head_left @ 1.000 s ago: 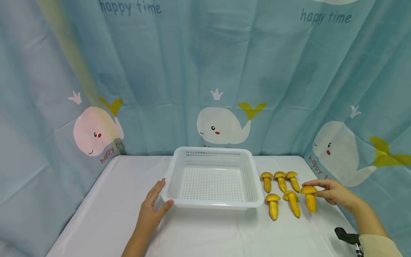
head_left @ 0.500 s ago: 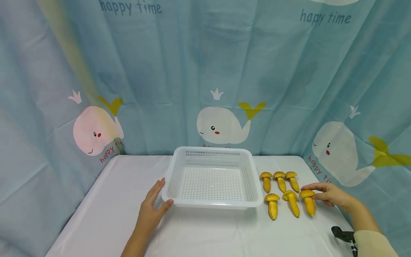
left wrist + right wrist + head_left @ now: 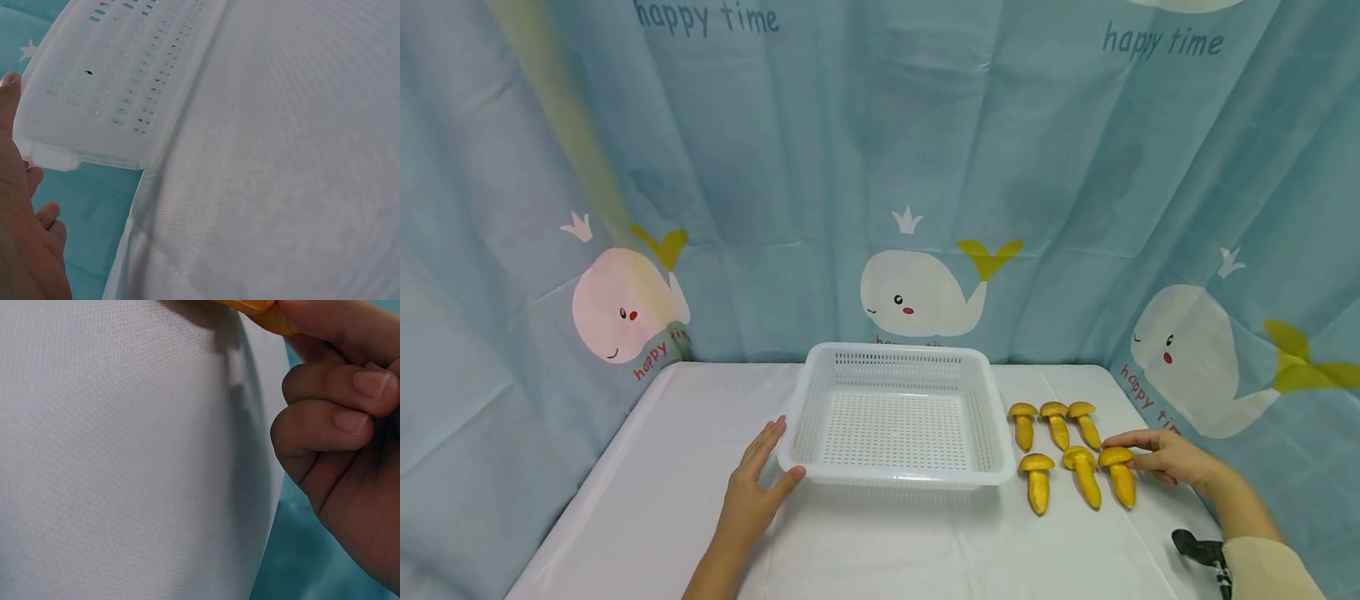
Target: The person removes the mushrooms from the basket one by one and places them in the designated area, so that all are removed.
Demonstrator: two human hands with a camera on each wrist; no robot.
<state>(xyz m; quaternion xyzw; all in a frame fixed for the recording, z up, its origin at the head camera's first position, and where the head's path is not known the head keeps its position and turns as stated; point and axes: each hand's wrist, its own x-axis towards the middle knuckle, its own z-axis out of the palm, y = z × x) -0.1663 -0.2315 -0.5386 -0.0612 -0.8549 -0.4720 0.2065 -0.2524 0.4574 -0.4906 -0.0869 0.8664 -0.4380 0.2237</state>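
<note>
My right hand (image 3: pixel 1176 458) pinches a yellow mushroom (image 3: pixel 1123 483) by its cap, thumb and forefinger on either side. Its stem points toward me, low at the table. In the right wrist view only a yellow edge of that mushroom (image 3: pixel 275 319) shows, with the other fingers (image 3: pixel 325 428) curled under the palm. A white perforated plastic basket (image 3: pixel 895 477) stands mid-table with nothing in it. At its near left corner my left hand (image 3: pixel 752 492) rests, thumb at the front rim and straight fingers along the left side. The left wrist view shows the basket's slotted wall (image 3: pixel 94 94) beside that hand.
Several more yellow mushrooms lie right of the basket: a back row, including a mushroom (image 3: pixel 1058 425), and a front row, including a mushroom (image 3: pixel 1037 483). A black device (image 3: pixel 1198 550) sits by the right sleeve. A blue whale-print curtain (image 3: pixel 760 208) surrounds the white table (image 3: pixel 880 550).
The right hand has brought its mushroom slightly left and down, closer to the neighbouring mushroom in the front row. The left hand and the basket have stayed put.
</note>
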